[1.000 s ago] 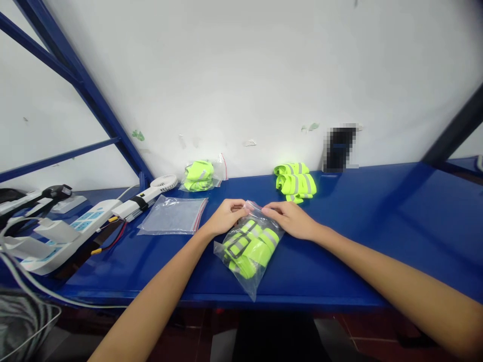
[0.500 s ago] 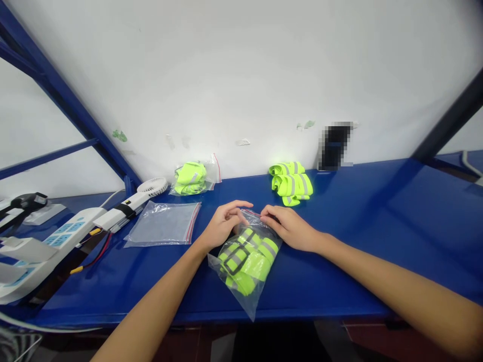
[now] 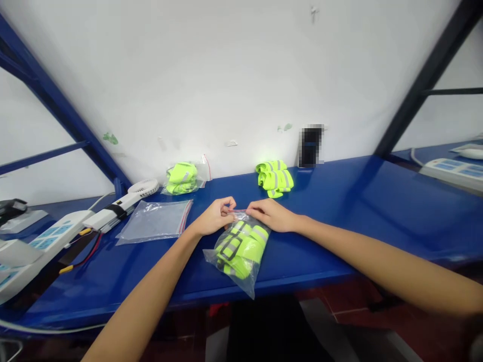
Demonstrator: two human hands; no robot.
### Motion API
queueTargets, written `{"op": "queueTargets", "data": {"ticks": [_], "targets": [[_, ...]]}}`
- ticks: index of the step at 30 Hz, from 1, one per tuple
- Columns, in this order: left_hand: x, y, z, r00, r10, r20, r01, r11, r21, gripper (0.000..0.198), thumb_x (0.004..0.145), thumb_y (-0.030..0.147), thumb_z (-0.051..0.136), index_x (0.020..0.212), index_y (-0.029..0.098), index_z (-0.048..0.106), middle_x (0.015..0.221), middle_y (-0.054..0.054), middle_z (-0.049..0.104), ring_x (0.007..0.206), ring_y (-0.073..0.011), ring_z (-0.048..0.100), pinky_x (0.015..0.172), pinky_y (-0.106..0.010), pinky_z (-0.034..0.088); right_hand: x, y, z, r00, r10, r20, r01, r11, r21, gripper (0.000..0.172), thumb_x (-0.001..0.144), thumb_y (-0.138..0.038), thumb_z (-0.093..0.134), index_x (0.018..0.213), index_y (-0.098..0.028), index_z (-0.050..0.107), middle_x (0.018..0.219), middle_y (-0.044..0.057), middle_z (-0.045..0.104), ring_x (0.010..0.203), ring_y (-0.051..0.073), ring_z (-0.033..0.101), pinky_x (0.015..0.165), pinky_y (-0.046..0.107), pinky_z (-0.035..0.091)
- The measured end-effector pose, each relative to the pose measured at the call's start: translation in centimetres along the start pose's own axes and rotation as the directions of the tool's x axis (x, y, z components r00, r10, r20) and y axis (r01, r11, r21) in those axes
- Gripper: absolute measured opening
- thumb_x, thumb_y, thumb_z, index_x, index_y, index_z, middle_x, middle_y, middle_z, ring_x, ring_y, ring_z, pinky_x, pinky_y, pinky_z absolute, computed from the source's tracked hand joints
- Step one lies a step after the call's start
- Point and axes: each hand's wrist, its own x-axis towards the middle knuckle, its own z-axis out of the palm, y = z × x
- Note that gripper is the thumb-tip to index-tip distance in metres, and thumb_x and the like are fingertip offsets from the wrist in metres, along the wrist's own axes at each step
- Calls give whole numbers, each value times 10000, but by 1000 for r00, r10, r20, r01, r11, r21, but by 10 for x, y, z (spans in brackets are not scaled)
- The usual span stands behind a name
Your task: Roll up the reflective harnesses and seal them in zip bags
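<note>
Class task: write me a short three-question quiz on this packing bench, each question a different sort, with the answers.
1. True or false: the left hand and right hand both pinch the top edge of the filled bag.
2. The empty zip bags lie: A) to the left of the hands, B) to their right, C) under the filled bag.
3. What colour is the table?

Key: 1 true; 2 A; 3 blue.

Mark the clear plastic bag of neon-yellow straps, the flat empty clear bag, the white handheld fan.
Clear plastic bag of neon-yellow straps (image 3: 239, 246): head view, middle.
Flat empty clear bag (image 3: 153, 226): head view, centre.
White handheld fan (image 3: 143, 187): head view, grille.
</note>
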Motion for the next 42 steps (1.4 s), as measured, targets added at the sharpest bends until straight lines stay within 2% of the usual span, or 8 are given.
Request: {"op": "queueTargets", "data": {"ticks": [3,8,13,20,24,31,34,42], "targets": [[0,1,-1,1000,4,5,-4,1000,-24,286,750,244,650,801,202,372,577,104,458,458,-42,435,466,-149,376,0,0,-1,1000,-11,-2,11,1000,26,317,985,-390,441,848,-167,620,724,11,597,651,141,508,627,261,354],[2,1,0,987,-21,-159,5,995,-104,315,753,341,689,952,179,505,693,27,645,547,-99,570,527,-196,441,-2,0,-2,999,3,-40,2,992,127,316,1012,-422,369,934,-189,568,832,18,602,735,154,537,683,266,399],[5,-2,-1,977,-50,-206,30,994,-103,303,773,414,684,751,117,628,696,-28,655,579,-105,568,562,-215,444,-3,-2,-8,998,43,41,-49,985,167,312,1012,-436,358,927,-196,541,822,13,562,733,157,508,671,272,399],[8,-2,2,948,-150,-281,77,964,-255,279,719,387,725,744,133,612,632,9,609,537,-88,528,523,-196,395,-1,4,-11,994,43,101,-64,974,216,265,991,-443,405,963,-204,516,814,2,560,703,151,479,655,273,389],[8,-1,2,956,-103,-276,50,980,-195,273,751,387,699,766,132,602,662,14,594,541,-76,500,512,-189,371,0,6,-6,997,40,67,-51,985,168,210,974,-389,452,952,-200,540,773,-9,542,684,146,475,638,269,376],[6,-3,3,956,95,-277,-82,995,61,251,845,376,645,825,131,592,754,2,606,661,-94,550,626,-206,424,5,4,0,994,96,-50,-91,990,106,130,900,-296,556,938,-182,608,825,15,619,739,158,547,668,275,401],[5,-2,6,967,94,-238,-79,994,71,256,859,381,638,839,128,599,758,-5,620,674,-103,569,649,-218,441,6,0,-2,992,79,-100,-71,994,78,139,878,-278,581,948,-179,649,878,34,658,782,170,569,694,282,414],[3,0,8,976,73,-207,-54,994,94,278,861,389,646,885,113,665,788,-39,678,699,-120,601,664,-227,455,5,2,1,990,121,-68,-104,973,208,169,897,-297,558,929,-171,666,797,21,681,698,153,592,629,263,432]]}}
